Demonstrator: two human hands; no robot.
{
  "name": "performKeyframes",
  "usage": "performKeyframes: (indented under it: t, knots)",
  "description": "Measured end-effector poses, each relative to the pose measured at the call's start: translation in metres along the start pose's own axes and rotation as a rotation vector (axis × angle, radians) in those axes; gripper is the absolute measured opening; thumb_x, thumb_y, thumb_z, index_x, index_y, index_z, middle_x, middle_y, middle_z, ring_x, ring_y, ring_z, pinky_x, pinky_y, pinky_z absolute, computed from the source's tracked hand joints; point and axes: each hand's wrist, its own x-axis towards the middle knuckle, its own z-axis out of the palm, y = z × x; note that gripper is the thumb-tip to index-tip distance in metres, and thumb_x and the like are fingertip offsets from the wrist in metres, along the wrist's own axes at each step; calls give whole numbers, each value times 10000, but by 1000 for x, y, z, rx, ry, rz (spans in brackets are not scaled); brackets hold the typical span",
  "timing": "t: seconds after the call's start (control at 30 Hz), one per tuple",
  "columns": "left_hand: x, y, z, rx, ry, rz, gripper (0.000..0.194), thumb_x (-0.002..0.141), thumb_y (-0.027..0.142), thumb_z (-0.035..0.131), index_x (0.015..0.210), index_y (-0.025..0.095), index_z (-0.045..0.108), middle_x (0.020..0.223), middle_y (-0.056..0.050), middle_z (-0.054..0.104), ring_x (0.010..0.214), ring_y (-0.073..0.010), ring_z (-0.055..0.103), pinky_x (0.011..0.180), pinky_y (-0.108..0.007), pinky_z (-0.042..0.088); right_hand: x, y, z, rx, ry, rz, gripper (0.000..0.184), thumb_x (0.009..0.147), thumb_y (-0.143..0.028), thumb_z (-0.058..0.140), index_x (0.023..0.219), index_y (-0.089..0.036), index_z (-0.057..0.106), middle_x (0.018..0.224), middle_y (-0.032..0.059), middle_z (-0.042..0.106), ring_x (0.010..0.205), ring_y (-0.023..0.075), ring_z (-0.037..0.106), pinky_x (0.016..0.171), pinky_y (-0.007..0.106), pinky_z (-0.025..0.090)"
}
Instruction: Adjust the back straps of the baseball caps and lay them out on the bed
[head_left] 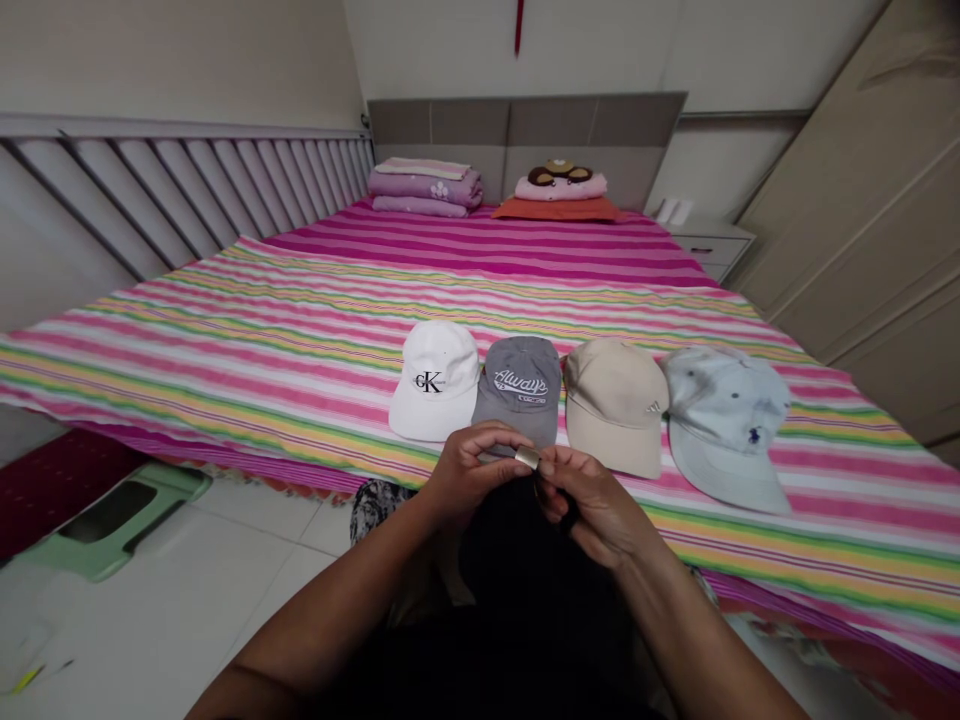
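Between my two hands, above my lap, is a small metal strap buckle (527, 457). The thumb and fingers of my left hand (474, 468) pinch it from the left. My right hand (592, 497) is closed on the black strap at the buckle's right side. Below them hangs a rounded black shape, apparently a black cap (499, 530), which blends into dark clothing. In a row on the bed just beyond lie a white cap (439, 385), a grey cap (523, 385), a beige cap (616, 400) and a pale blue cap (724, 420), brims toward me.
A striped sheet (225, 340) covers the bed. Folded purple bedding (424, 190) and a pink and orange pillow stack (559, 200) sit by the headboard (450, 130). A green stool (124, 520) stands on the floor at left, a white nightstand (709, 245) at far right.
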Motion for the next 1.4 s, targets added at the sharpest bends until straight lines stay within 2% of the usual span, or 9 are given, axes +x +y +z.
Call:
performKeyframes:
  t: [0.17,0.23,0.43,0.6,0.73,0.87,1.0,1.17,1.4]
  knots:
    - [2,7,-1,144,3,118,174,666,238,668,826,172,686,773,-49,670,748,-155,600,801,-298,425,1,-1,1,27,13,-45,207,616,-248,705,591,-142,529,428,-64,455,353,25,335,371,155,267]
    - [1,9,0,128,14,72,176,665,251,665,818,165,682,774,-48,666,758,-158,597,779,-291,432,1,-1,1,18,8,-44,209,620,-249,703,595,-142,526,432,-60,466,353,26,347,372,153,279]
    - [-4,9,4,-63,46,-216,237,652,301,667,816,131,648,787,-42,647,733,-145,575,671,-241,426,-2,-2,2,88,12,-40,187,606,-202,684,686,-167,518,486,-52,517,412,51,448,396,139,323]
    - [-2,5,4,-159,-36,-219,245,653,303,672,815,127,621,800,-45,615,751,-138,545,705,-246,404,-1,-2,5,53,42,-91,272,569,-183,736,677,-172,486,457,-73,514,388,44,457,376,125,321]
    - [-2,4,3,-152,-47,-199,205,651,271,676,785,127,616,781,-33,592,750,-125,522,717,-239,383,1,2,4,38,73,-140,306,557,-196,759,658,-169,471,502,-69,551,406,49,499,406,141,383]
    - [-2,2,4,-363,-48,-351,253,600,272,714,776,128,604,722,-7,584,681,-100,519,658,-216,382,-1,4,3,-28,114,-226,287,586,-213,751,706,-172,493,593,-52,594,459,57,536,475,178,445]
    - [-2,-2,6,-630,-59,-534,322,520,256,762,745,122,575,645,8,593,574,-80,526,570,-193,380,-5,4,5,-242,97,-254,278,642,-272,707,818,-176,516,549,-53,557,481,79,527,495,205,442]
    - [-2,-3,9,-721,-40,-620,325,492,241,781,694,108,565,604,4,594,534,-69,518,538,-177,370,-8,6,5,-785,200,-449,225,688,-252,642,879,-184,545,579,-36,507,502,104,484,474,223,414]
    - [-3,4,9,-793,14,-714,379,627,480,650,666,113,565,579,-15,571,529,-101,515,536,-216,382,-10,4,5,-1105,266,-627,84,720,-191,574,796,-192,539,669,4,564,585,135,527,530,240,420]
